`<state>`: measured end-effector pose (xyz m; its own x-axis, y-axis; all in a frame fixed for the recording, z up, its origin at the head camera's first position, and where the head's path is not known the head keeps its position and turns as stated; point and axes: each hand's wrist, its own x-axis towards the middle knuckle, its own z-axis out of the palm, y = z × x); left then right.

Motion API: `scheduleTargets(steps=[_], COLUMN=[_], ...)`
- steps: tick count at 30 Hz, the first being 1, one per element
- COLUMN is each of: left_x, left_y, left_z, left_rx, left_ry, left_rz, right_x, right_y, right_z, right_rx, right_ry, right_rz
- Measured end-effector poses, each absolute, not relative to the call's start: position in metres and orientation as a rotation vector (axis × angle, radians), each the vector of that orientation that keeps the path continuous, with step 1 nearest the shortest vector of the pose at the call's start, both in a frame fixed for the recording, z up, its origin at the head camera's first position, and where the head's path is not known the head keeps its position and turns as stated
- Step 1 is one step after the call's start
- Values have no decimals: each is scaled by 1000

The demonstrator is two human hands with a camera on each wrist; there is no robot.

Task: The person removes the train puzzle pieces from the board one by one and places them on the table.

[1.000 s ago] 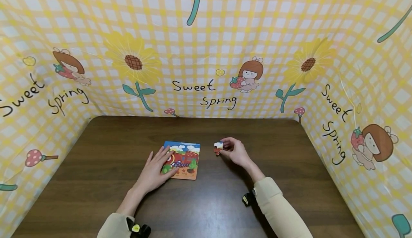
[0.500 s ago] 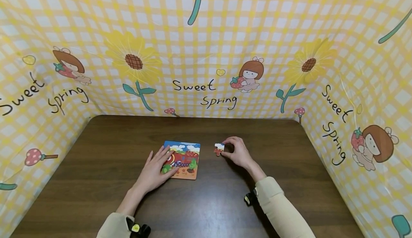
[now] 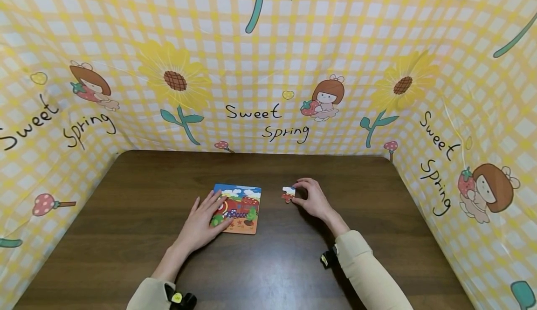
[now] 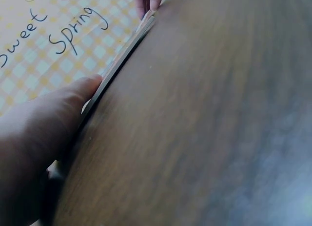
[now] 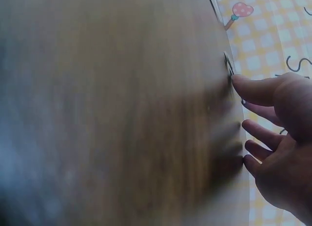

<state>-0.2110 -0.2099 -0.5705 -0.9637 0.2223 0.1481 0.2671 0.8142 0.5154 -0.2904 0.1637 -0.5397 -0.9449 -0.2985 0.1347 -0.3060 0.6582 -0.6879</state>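
A square jigsaw puzzle [image 3: 243,205], printed with a red train, clouds and green bushes, lies flat on the table. My left hand [image 3: 202,223] rests on its left part with fingers spread, covering some of the picture. Beyond the puzzle's right edge is a small jigsaw piece [image 3: 288,194] with white and red print. The thumb and index finger of my right hand [image 3: 315,201] pinch this piece at its right side. From the right wrist, the jigsaw piece [image 5: 228,62] shows only as a thin edge by the thumb tip, the other fingers of the right hand [image 5: 280,123] loosely bent.
Brown wood-grain table [image 3: 268,268] beneath both hands. A yellow checked cloth [image 3: 251,67] with flowers and lettering stands around its back and sides. Each wrist carries a black camera, such as the left wrist camera [image 3: 182,299].
My right hand has shifted slightly to the right, and the jigsaw piece has moved along with it, away from the puzzle. The left hand and puzzle have stayed in place.
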Motion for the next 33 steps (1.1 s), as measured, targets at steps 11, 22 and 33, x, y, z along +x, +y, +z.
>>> scheduleTargets(steps=[11,22,33], left_x=[-209,-209,-209], left_y=[-209,-208,-208], left_z=[-572,-571,-572], left_rx=[-362,-349,-318], left_ry=[-2905,-2914,-2913], left_rz=[-794,-779,-786], right_x=[-291,-291,-291], right_y=[181,197,210], right_z=[-540,-539,-540], right_rx=[566,600,589], right_ry=[-2882,-2860,-2889], right_rz=[1149,1105,1116])
